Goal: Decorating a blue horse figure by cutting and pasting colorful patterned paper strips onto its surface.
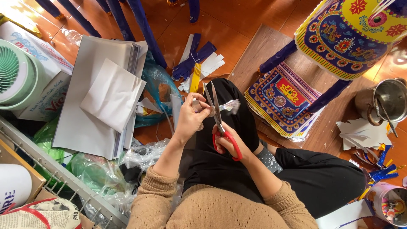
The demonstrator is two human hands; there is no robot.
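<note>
A small folded piece of silvery-white paper (224,106) is held above the person's lap, over the black trousers (237,140). Its edges look ragged and partly blurred; finer detail cannot be told. The left hand (193,116) pinches the paper's near end between thumb and fingers. The right hand (229,142) is closed through the red loops of a pair of scissors (216,116), whose long metal blades stand slightly parted and point away from the body, meeting the paper just beside the left fingertips.

The person sits on a red-brown tiled floor (237,21) and wears a tan knitted jumper (220,208).

Left of the hands lies a stack of grey-white sheets (97,110) with a folded white sheet on top, touching crumpled blue plastic bags (157,85). Beyond the blades, blue and white paper offcuts (197,59) and a yellow strip are scattered on the floor. To the right, a patterned paper panel in blue, red and yellow (282,99) lies on a wooden board (258,51), under a decorated paper structure (347,38) on blue legs. A metal pot (388,101) stands at far right, with white cut shapes (362,133) near it. A pale green fan (17,76) rests on a box at far left, above a wire rack (55,169).

Nothing lies between the hands and the paper.
</note>
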